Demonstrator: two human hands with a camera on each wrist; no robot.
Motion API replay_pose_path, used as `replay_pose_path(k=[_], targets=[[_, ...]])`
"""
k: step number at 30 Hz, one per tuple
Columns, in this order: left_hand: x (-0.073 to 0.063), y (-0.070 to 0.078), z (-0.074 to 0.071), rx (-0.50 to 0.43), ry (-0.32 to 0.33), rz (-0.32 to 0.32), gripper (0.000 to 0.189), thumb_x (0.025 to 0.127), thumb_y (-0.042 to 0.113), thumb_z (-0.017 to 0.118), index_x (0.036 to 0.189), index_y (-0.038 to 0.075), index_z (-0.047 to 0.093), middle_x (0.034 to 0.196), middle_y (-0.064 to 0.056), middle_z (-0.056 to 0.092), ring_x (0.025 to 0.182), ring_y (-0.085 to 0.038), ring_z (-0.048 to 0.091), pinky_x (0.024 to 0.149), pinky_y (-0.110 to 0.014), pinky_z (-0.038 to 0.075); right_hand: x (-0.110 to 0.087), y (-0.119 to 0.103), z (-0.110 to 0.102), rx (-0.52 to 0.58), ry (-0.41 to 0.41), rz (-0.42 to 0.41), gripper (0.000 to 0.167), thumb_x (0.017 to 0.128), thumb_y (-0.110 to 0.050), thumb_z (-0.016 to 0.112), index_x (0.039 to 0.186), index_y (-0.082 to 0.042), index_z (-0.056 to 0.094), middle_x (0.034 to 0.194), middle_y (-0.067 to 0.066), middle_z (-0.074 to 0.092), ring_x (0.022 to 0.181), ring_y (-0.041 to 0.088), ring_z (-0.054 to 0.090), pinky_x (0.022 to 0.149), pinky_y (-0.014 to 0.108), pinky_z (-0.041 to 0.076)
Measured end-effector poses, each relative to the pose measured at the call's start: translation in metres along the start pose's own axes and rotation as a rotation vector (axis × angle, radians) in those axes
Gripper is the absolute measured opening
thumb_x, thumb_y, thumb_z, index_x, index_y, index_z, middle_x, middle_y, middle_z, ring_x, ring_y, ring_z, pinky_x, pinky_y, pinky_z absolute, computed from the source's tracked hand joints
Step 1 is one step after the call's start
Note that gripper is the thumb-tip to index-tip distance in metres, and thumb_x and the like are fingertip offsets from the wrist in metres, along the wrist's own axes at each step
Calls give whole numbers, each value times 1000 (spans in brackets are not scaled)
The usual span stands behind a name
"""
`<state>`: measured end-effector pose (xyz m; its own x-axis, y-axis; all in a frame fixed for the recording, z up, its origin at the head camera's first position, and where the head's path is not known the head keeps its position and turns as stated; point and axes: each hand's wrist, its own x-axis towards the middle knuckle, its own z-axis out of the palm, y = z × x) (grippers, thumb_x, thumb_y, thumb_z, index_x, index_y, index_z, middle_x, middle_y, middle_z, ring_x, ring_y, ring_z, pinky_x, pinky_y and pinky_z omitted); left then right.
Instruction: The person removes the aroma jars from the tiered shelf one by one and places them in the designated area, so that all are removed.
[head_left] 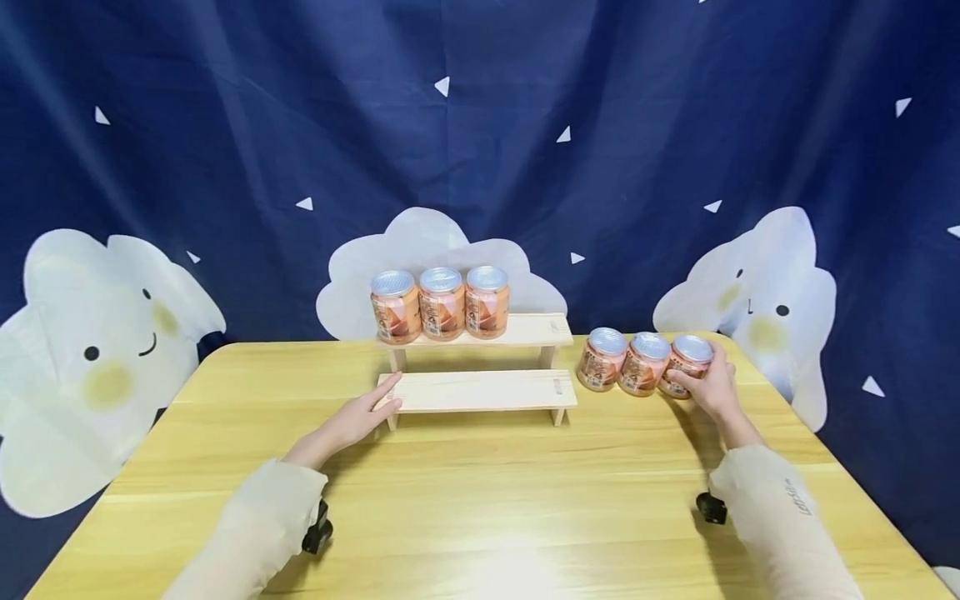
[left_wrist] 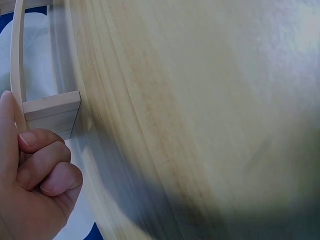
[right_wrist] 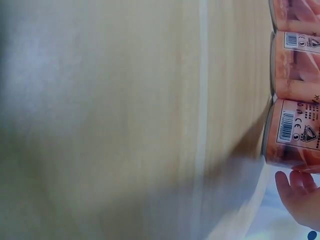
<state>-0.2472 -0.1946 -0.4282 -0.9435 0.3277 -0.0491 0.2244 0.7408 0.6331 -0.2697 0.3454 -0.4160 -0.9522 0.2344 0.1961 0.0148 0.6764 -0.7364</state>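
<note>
On the right of the table three orange-labelled cans with silver lids stand in a row: a left can [head_left: 602, 360], a middle can [head_left: 643, 364] and a right can [head_left: 686, 365]. My right hand [head_left: 715, 385] grips the right can from its outer side, thumb across the front; in the right wrist view fingertips meet the can's side [right_wrist: 292, 132]. My left hand [head_left: 352, 421] holds the left end of the lower wooden stand [head_left: 480, 390]. Curled fingers [left_wrist: 45, 165] show beside the stand's leg [left_wrist: 52, 112] in the left wrist view.
Behind the lower stand is a higher wooden stand [head_left: 532, 329]. Three matching cans [head_left: 442, 307] stand side by side on its left and middle part. A dark blue curtain [head_left: 510, 150] with clouds hangs behind the wood-grain table [head_left: 450, 492].
</note>
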Motion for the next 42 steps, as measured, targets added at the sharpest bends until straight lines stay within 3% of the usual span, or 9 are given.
replay_pose_path(k=[4,8,10,14,17,22,30,35,42], targets=[[2,3,-1,3,-8,16,62,95,48,38,147,18,21,144,-18,31,125,-45,34,102,-57,26,-3,-3,-1,-47,47,28,88,81,-16,68,142,3,8,126,40,22,116,51,19,94,61,21],[2,3,-1,2,-12,15,62,95,47,38,147,16,21,145,-18,29,126,-44,33,102,-57,25,-8,-16,2,-47,192,59,89,80,-25,69,145,-5,12,136,34,16,124,45,11,97,60,20],[1,2,-2,-2,-13,10,62,96,45,39,147,15,21,145,-18,29,127,-44,32,102,-57,25,-8,-29,7,-1,282,7,82,80,-23,68,144,-7,21,139,28,17,127,39,10,100,58,18],[-1,0,-3,-8,-11,1,62,96,46,38,147,16,20,145,-19,28,126,-45,32,102,-58,25,-6,-63,23,94,374,-222,63,78,-13,65,134,-2,38,134,25,26,125,37,15,101,52,15],[-1,0,-3,-11,-3,-2,62,95,46,38,147,17,21,144,-19,29,126,-45,32,102,-58,25,-6,-89,38,132,327,-402,59,75,-11,66,127,4,42,128,27,32,122,39,20,98,52,16],[-2,1,-3,-7,2,-3,61,96,45,39,147,17,21,144,-20,30,125,-46,33,102,-57,26,-11,-132,69,161,114,-549,66,73,-14,70,129,5,40,129,27,37,123,42,23,100,52,16],[0,-1,-4,-15,3,5,61,96,44,39,147,15,21,143,-21,30,124,-46,34,102,-57,26,-17,-197,113,163,-176,-468,89,74,-26,75,142,-5,21,140,24,24,124,39,29,102,51,29],[0,-1,-3,-17,-1,-4,62,96,46,38,147,15,20,144,-21,29,125,-46,33,102,-57,26,-13,-227,137,260,-183,-387,97,74,-28,76,144,-5,13,141,24,23,128,34,28,102,50,30],[-1,0,-2,-13,-2,-4,61,96,44,39,147,15,22,144,-21,30,125,-46,33,102,-57,26,-11,-247,163,337,-60,-316,96,74,-25,76,142,0,14,137,23,30,126,31,34,104,44,30]])
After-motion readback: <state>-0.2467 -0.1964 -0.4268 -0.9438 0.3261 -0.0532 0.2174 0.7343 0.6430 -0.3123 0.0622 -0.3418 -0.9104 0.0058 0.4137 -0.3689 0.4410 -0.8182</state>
